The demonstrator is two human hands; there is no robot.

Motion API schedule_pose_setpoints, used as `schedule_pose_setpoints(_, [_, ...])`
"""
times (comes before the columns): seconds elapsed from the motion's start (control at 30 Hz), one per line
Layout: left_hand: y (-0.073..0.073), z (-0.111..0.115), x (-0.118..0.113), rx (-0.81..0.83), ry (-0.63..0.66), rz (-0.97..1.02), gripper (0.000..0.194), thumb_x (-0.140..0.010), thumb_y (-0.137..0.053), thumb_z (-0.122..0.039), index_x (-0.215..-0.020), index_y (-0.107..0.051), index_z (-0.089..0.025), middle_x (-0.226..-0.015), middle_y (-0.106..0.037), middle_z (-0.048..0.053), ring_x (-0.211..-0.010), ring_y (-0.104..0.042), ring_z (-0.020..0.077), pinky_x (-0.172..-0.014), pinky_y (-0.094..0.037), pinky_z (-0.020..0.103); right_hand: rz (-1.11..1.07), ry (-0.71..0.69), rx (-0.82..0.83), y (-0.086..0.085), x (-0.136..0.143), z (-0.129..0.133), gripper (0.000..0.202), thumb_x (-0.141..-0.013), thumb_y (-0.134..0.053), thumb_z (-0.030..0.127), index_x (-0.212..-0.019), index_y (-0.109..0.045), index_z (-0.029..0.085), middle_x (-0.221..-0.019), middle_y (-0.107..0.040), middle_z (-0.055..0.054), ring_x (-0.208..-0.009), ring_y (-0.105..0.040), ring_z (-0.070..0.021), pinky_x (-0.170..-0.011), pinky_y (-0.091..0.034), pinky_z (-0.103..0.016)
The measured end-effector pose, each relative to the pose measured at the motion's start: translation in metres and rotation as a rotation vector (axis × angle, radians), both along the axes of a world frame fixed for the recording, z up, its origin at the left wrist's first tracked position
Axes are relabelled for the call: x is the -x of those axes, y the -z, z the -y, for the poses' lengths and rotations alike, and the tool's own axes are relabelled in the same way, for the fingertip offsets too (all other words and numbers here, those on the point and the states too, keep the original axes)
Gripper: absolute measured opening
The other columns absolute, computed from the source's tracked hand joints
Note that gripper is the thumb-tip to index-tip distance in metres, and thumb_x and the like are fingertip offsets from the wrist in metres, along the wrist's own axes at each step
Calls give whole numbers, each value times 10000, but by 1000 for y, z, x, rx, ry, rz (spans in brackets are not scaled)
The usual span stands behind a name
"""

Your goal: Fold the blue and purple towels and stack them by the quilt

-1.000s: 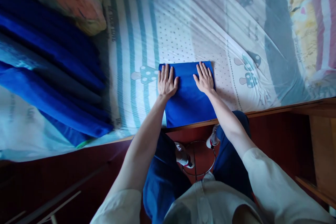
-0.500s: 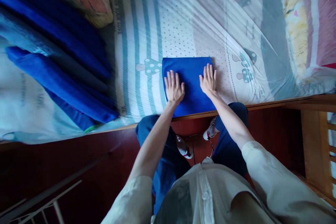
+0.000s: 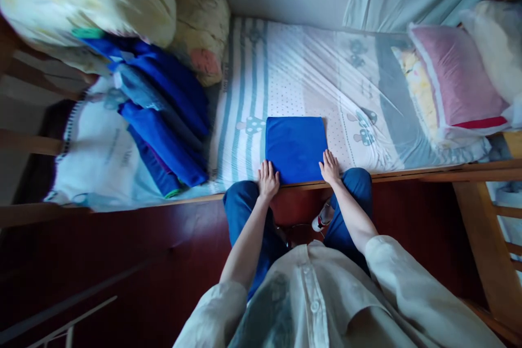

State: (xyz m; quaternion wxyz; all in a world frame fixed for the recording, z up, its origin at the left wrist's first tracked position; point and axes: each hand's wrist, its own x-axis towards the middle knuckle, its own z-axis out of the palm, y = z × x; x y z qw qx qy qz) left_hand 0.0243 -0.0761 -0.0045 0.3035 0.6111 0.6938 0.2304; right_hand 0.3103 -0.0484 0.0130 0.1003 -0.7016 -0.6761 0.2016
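Observation:
A square of folded blue cloth [image 3: 296,147] lies flat on the bed, close to its front edge. My left hand [image 3: 268,178] rests at the cloth's lower left corner, palm down with fingers stretched out. At the lower right side, my right hand [image 3: 330,167] lies flat with its fingers extended, touching the cloth's edge. Neither hand grips anything. The patterned bedsheet [image 3: 240,152] shows around the cloth, with stripes on the left and creases on the right.
Blue garments [image 3: 171,125] lie in a pile on the left, below a pale bundled quilt [image 3: 101,0]. A pink pillow [image 3: 460,76] sits at the right end. The wooden bed rail [image 3: 428,175] runs along the front, and a white metal rail [image 3: 89,312] stands lower left.
Both hands have slid toward me, from the middle of the blue cloth to its near corners. The view has tilted up, showing the wall and more of both bed ends.

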Motion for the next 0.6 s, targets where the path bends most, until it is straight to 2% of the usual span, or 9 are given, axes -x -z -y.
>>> schedule_pose_setpoints(0.1, [-3,21,1,40,-89,71,665,-904,-519,-273,-1513,-410,-27,-1635,-339,289,-1577,-253,357,-1283,-233,544,-117,51,26,-4,-8,18,518,-993,-509,260,-1484,-538,98,-1589,-481,-192,-1504,-430,-255,-1262,-323,-440])
schedule_pose_setpoints(0.17, [-7,33,6,30,-198,109,621,-890,-547,-260,-1466,-461,-42,-1562,-436,288,-1521,-372,351,-1259,-314,494,-184,137,10,-5,-14,32,453,-970,-528,239,-1398,-605,110,-1470,-604,-192,-1394,-550,-259,-1205,-403,-427])
schedule_pose_setpoints(0.27, [-13,42,19,66,-369,137,437,-887,-583,-275,-1281,-604,-89,-1325,-615,258,-1328,-583,348,-1152,-458,472,-223,331,-29,-6,-22,50,337,-938,-563,252,-1223,-674,109,-1242,-720,-196,-1237,-641,-284,-1127,-464,-439])
schedule_pose_setpoints(0.37, [-17,42,28,226,-470,288,266,-881,-642,-314,-1089,-655,-149,-1043,-717,159,-1067,-715,312,-964,-574,439,-330,514,32,-5,-24,57,206,-877,-652,277,-1028,-683,140,-1034,-758,-170,-1112,-689,-297,-1050,-507,-417])
schedule_pose_setpoints(0.5, [-18,36,22,337,-493,493,231,-909,-661,-335,-1045,-615,-154,-816,-712,68,-738,-742,221,-719,-610,348,-488,655,124,-1,-20,54,124,-826,-715,267,-881,-648,180,-870,-754,-103,-900,-751,-255,-871,-571,-338])
schedule_pose_setpoints(0.6, [-18,30,12,325,-524,548,184,-934,-640,-324,-983,-584,-156,-753,-682,42,-698,-739,188,-677,-609,309,-543,674,117,0,-15,51,99,-848,-682,256,-894,-643,178,-807,-739,-52,-696,-741,-180,-705,-577,-266])
